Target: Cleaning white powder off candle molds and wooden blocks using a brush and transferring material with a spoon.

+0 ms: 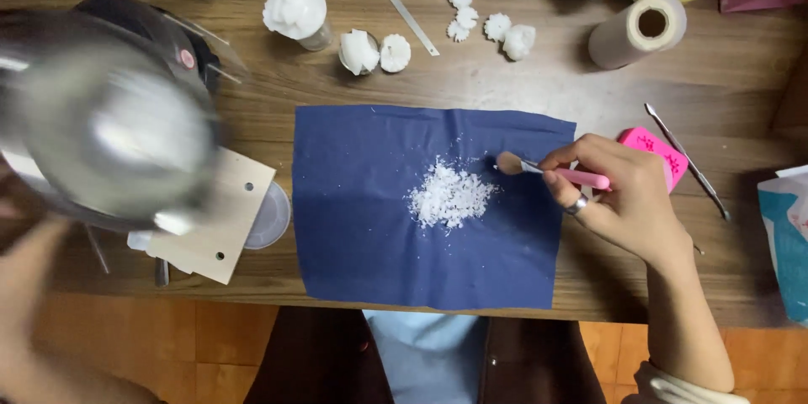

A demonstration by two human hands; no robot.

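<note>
Nearest me, blurred, my left hand (pixel 21 286) lifts a metal bowl (pixel 105 139); I cannot tell its grip. My right hand (pixel 623 198) pinches a pink brush (pixel 551 172), bristles pointing left toward white flakes (pixel 450 195) mid blue cloth (pixel 362 227), well in from the surface's (pixel 741 84) near edge.

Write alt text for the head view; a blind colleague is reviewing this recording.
The right hand holds a pink-handled brush beside a pile of white flakes on a dark blue cloth spread over a wooden table. The left hand lifts a blurred shiny metal bowl; small white flowers lie beyond.
</note>
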